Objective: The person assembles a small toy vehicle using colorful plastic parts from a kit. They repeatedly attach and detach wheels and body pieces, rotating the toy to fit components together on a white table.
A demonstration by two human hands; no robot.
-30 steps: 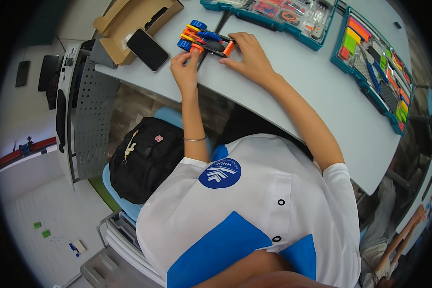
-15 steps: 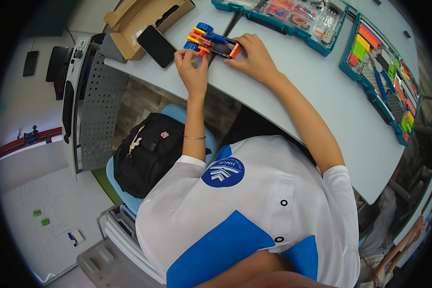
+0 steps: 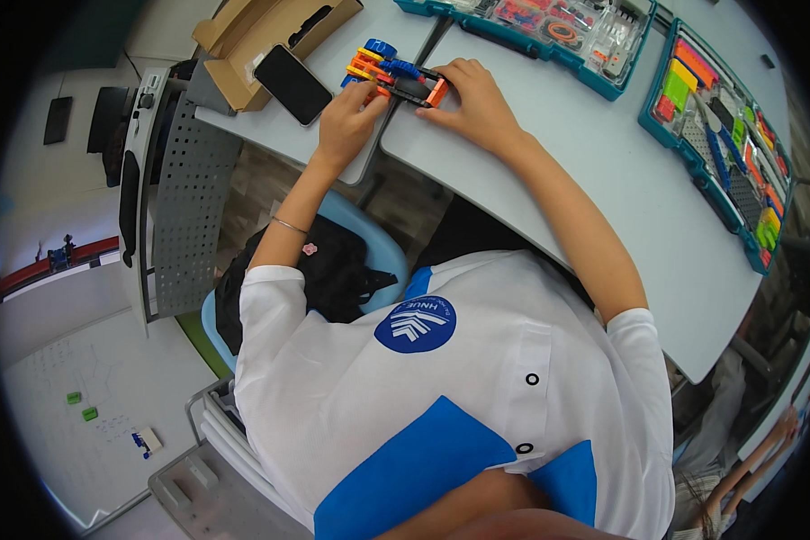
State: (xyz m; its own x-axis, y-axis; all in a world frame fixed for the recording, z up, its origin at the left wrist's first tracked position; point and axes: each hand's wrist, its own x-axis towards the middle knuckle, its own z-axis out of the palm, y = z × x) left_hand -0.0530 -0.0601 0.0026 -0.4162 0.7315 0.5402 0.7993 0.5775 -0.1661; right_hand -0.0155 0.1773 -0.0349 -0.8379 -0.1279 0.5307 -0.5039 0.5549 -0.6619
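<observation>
A small toy vehicle (image 3: 411, 88) built of plastic construction pieces sits across the gap between two white tables. It has blue wheels, yellow and orange parts at its left end, and a black frame with an orange end piece at the right. My left hand (image 3: 350, 121) pinches the orange parts on its near left side, and the fingers partly cover a blue wheel. At the right end, my right hand (image 3: 479, 106) holds the orange end piece between thumb and fingers. What lies under my left fingertips is hidden.
Left of the vehicle lie a black-screened phone (image 3: 292, 85) and an open cardboard box (image 3: 243, 56). Teal cases of parts stand at the back (image 3: 562, 57) and far right (image 3: 713, 135) of the white table (image 3: 603, 189). A black backpack (image 3: 328, 283) rests on a blue chair (image 3: 378, 256).
My left elbow has swung outward to the left, and the left wrist has turned so the back of the hand shows more. My right hand and the vehicle stay nearly in place.
</observation>
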